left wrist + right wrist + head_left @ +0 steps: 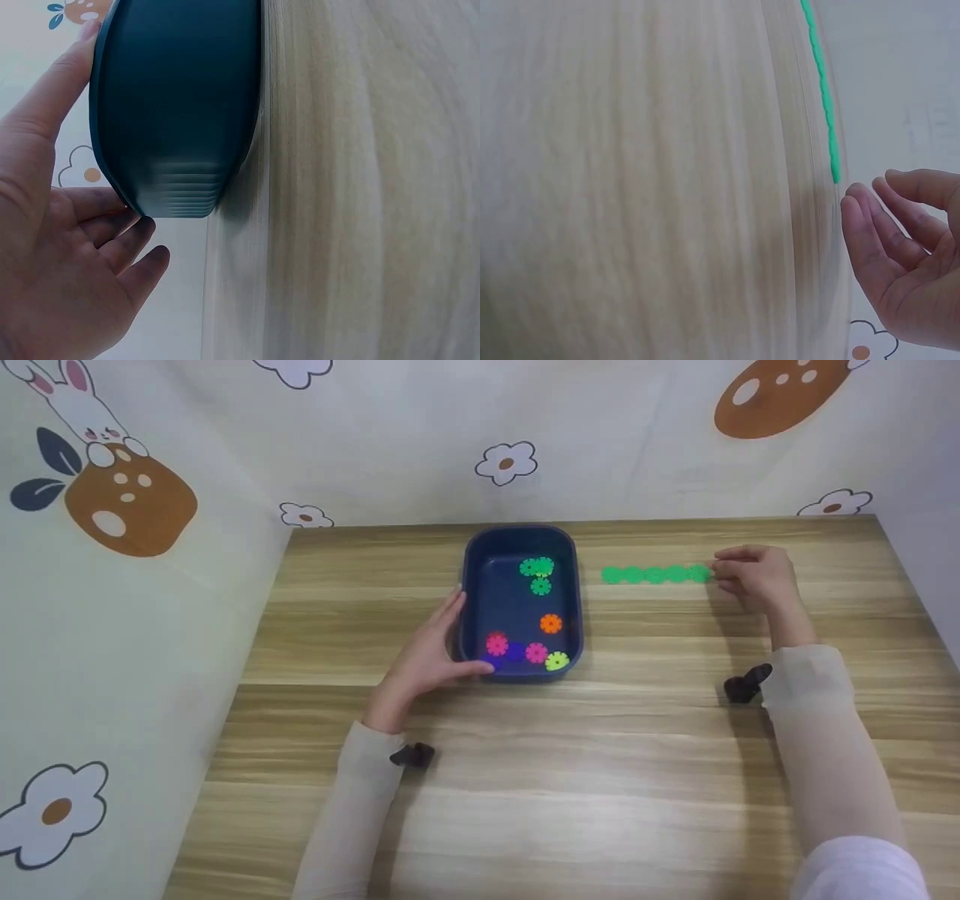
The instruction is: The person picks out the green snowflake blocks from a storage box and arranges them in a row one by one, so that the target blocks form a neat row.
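Note:
In the head view, a dark blue plastic tray (521,538) stands on the table with flower-shaped plastic discs in it. My left hand (424,656) holds the tray at its near left corner, thumb at the near rim and fingers along the left side. The left wrist view shows that hand (67,225) against the tray's outer wall (180,97). To the right lies a straight row of green discs (656,575). At its right end is my right hand (761,577), and the right wrist view shows its loosely bent fingers a little apart from the green row (826,105).
Inside the tray are green discs (541,586), an orange disc (551,623), pink discs (536,652), a yellow disc (556,661) and purple ones (514,651). Patterned cloth walls (420,442) border the wooden table (480,795) at the back and sides.

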The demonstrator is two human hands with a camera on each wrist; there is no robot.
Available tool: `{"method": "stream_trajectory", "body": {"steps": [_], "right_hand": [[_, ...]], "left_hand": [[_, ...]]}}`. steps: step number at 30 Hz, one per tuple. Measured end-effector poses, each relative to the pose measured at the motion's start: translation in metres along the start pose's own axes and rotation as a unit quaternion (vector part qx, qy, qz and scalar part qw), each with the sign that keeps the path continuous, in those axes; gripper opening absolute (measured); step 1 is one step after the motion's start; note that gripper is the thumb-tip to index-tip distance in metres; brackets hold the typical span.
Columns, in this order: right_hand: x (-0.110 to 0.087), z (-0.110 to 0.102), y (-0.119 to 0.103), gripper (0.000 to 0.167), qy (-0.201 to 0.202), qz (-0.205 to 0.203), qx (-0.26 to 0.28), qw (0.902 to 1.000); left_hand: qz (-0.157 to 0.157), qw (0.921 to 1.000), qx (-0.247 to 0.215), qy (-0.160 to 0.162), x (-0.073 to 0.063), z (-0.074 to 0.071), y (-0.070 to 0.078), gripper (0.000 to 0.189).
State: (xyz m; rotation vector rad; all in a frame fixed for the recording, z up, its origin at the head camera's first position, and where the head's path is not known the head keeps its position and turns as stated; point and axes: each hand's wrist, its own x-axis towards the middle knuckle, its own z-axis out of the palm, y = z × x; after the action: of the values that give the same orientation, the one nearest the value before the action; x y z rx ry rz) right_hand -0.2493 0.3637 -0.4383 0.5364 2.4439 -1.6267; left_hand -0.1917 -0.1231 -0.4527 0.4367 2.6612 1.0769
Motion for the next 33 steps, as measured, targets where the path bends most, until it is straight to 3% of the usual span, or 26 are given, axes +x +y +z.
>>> {"method": "stream_trajectory", "body": {"steps": [5,12,19,33], "right_hand": [[-0.001,0.000,-0.003,0.043,0.002,-0.005,-0.001,1.0000],[-0.003,0.000,-0.007,0.029,0.001,-0.003,0.027,0.9996],[-0.004,0.003,-0.011,0.041,0.002,-0.010,0.018,0.9998],[-0.006,0.012,-0.018,0.039,-0.004,-0.031,0.043,0.9986]], "left_hand": [[0.003,1.0000,-0.001,-0.001,0.000,0.000,-0.001,0.119],[0.012,0.9999,0.001,-0.001,-0.001,0.000,-0.001,0.117],[0.007,1.0000,-0.004,0.000,-0.001,0.000,0.000,0.117],[0.002,1.0000,-0.002,0.002,-0.001,0.001,-0.001,0.117]]}}
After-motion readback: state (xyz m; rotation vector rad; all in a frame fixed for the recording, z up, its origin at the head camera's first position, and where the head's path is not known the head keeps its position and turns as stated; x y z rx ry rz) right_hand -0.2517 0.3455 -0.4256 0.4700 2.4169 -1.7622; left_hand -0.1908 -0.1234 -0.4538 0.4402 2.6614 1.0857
